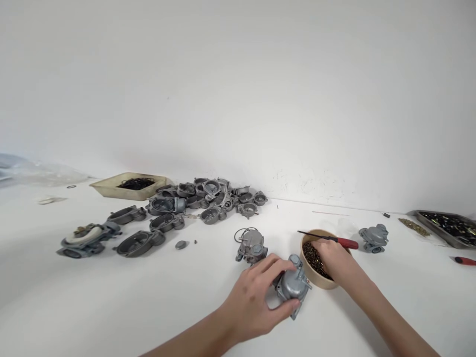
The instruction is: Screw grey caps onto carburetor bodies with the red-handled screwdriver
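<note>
My left hand (256, 297) is closed around a grey metal carburetor (293, 283), fingers over its top and thumb at its near side. Just behind that hand, a second carburetor (252, 245) lies with a thin black ring against it. My right hand (332, 260) reaches into a round tan bowl (323, 284) of small dark brassy screws (312, 256). Its fingers are bent together among the screws, and their tips are hidden. A screwdriver (347, 243) with a red handle crosses above the bowl, against my right hand; whether the hand grips it I cannot tell.
Grey metal bowl-shaped castings (211, 191) are heaped at the back, with several loose ones nearer left. A cream tray (122, 193) holds black rings. Another carburetor (374, 238) stands right of the bowl. A metal tray (446, 225) of small parts lies far right. A white wall (238, 99) rises behind.
</note>
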A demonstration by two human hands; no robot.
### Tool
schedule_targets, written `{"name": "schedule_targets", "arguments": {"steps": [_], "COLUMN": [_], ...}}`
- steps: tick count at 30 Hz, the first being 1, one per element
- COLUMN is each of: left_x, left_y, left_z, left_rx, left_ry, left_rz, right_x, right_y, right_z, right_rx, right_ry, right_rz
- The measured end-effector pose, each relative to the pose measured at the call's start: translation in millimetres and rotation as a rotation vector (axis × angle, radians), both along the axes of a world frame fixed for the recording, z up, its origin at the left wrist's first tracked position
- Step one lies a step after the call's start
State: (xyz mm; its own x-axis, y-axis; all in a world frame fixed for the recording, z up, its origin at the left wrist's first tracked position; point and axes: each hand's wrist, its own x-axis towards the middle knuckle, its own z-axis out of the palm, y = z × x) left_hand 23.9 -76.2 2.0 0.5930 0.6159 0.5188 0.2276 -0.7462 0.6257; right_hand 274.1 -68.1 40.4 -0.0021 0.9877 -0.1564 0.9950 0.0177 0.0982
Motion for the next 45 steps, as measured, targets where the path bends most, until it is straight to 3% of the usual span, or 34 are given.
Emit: {"name": "schedule_targets", "arguments": {"steps": [10,18,24,30,34,38,45], "left_x": [0.8,-2.8,-4.5,-2.8,0.4,1.5,0.9], "left_y": [0.0,-5.1,-4.3,-8.4,-11.2,-11.6,-10.2], "left_z": [-4.2,13.7,3.5,-2.6,-2.5,-1.0,-1.1], "left_rx": [-0.021,-0.107,-0.194,-0.251,-0.165,-0.067,-0.027], "left_ry": [-0.015,0.057,0.004,-0.003,0.043,0.053,0.064], "left_rz": [-0.001,0.02,-0.036,-0.056,0.042,0.08,0.08], "right_x": [6.8,10.2,15.3,20.2,-3.8,-29.4,-31.0], "right_y": [3.8,-0.9,-11.9,-32.5,-58.1,-78.7,-78.6], "right_z": [-9.5,-10.6,-9.7,-10.0,4.8,17.4,3.2], "right_rx": [0.021,0.131,0.373,0.669,0.886,0.726,0.671], "right_ry": [-0.033,0.024,0.12,0.298,0.599,0.782,0.74], "right_rz": [-0.003,0.047,0.123,0.285,0.528,0.803,0.847]}}
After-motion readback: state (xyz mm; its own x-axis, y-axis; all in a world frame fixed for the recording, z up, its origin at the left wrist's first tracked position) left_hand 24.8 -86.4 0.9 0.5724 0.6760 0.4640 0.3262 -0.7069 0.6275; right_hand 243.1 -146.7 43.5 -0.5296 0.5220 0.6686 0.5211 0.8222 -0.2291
